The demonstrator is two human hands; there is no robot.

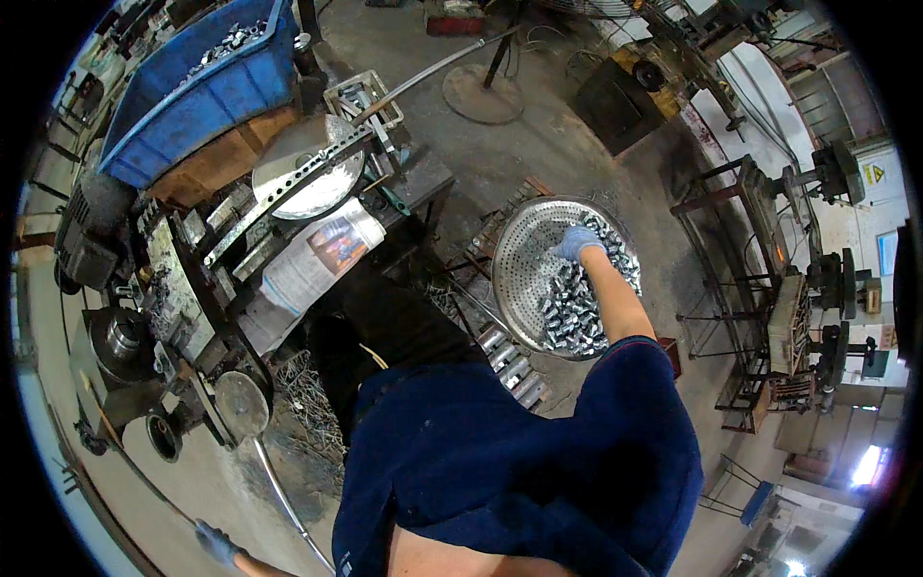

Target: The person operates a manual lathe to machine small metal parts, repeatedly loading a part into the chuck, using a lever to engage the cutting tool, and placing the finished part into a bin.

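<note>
My right hand (579,243), in a blue-grey glove, is over the upper part of a wide perforated metal basin (519,274). Its fingers look drawn together; whatever is in them is hidden. Beside and below it, a heap of short, shiny metal pieces (575,310) fills the basin's right side. Far down at the lower left is my left hand (217,543), gloved alike. It appears closed around the end of a long thin lever (144,474) that runs up to the machine (183,298).
A newspaper (322,255) and a round metal plate (312,178) lie on the machine bench. Behind stands a blue bin (207,96) of metal parts. Metal cylinders (512,365) lie below the basin, shavings (308,409) under the machine. Metal racks (740,250) stand right.
</note>
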